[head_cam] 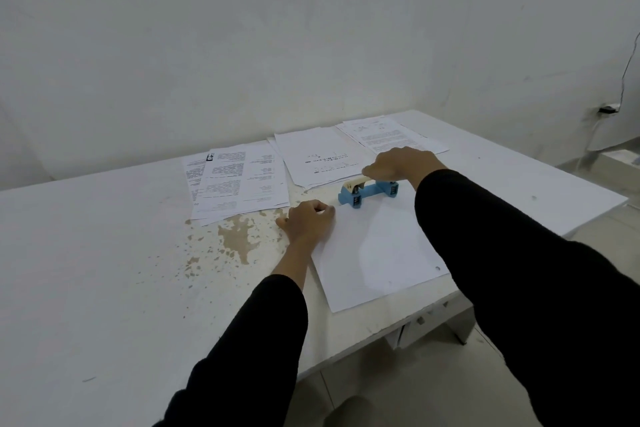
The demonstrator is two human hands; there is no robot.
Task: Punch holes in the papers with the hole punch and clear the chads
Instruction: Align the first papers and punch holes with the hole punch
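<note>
A blue hole punch with a cream lever sits on the white table, at the far edge of a blank white sheet. My right hand lies palm down on the lever, fingers wrapped over it. My left hand rests as a loose fist on the sheet's far left corner, holding it flat. One punched hole shows near the sheet's right near corner.
Three spreads of printed papers lie behind the punch: left, middle, right. Brown patches of worn paint mark the table left of the sheet. The table's near edge runs just below the sheet. A cable hangs on the wall at right.
</note>
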